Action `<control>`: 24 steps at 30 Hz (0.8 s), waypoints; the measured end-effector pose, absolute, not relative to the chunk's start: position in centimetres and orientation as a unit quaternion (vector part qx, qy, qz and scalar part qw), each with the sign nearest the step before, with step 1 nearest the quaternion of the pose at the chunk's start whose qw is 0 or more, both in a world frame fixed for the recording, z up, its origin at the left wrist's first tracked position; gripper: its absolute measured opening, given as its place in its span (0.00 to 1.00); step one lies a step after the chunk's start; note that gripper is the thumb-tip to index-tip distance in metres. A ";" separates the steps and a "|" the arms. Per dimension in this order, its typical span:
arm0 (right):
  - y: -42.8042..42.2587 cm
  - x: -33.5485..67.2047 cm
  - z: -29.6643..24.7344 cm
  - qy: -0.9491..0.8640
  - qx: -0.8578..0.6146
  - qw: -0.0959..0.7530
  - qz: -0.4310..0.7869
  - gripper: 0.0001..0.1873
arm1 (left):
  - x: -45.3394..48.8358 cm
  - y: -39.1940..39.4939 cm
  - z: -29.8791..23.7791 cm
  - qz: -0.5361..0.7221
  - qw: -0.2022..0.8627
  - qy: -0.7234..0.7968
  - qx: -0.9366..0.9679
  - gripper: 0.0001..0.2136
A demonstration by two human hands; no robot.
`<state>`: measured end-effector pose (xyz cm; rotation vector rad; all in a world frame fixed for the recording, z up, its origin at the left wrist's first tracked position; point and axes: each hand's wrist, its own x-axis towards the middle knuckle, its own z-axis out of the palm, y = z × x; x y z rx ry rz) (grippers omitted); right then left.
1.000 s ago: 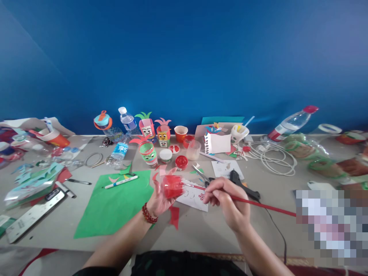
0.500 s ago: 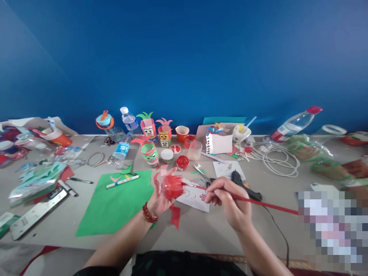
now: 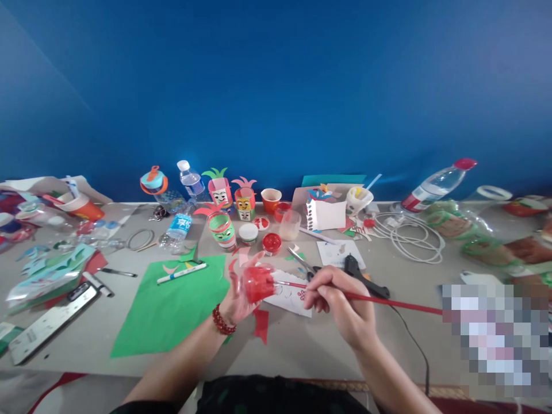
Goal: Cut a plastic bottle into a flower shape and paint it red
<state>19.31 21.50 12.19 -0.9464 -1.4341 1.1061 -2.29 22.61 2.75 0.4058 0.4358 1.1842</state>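
Note:
My left hand (image 3: pixel 238 296) holds a small clear plastic cup painted red (image 3: pixel 259 282) on its side above the table, fingers wrapped around its base. A red bead bracelet (image 3: pixel 222 322) circles that wrist. My right hand (image 3: pixel 340 305) pinches a long red-handled paintbrush (image 3: pixel 388 302), and the brush tip meets the cup's right side. Below the cup lie a white paper with red marks (image 3: pixel 290 296) and a red paper scrap (image 3: pixel 261 323).
A green paper sheet (image 3: pixel 172 307) with a white marker (image 3: pixel 181 272) lies at the left. Open red paint pots (image 3: pixel 271 242), scissors (image 3: pixel 302 261), a black glue gun (image 3: pixel 364 276) with its cord, decorated cups (image 3: pixel 223 229), water bottles (image 3: pixel 435 185) and coiled white cable (image 3: pixel 414 236) crowd the table behind.
The brush tip has shifted slightly along the cup's side. Both hands stay in nearly the same place.

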 end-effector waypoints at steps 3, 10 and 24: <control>21.5 19.4 12.2 -0.593 -0.410 0.526 0.450 0.12 | -2.3 22.6 2.8 0.548 0.787 0.207 0.194 0.41; 21.4 19.4 12.3 -0.582 -0.401 0.527 0.472 0.11 | -2.3 22.6 2.7 0.543 0.789 0.197 0.209 0.43; 21.6 19.5 12.3 -0.572 -0.415 0.534 0.465 0.11 | -2.4 22.4 2.9 0.530 0.795 0.203 0.214 0.42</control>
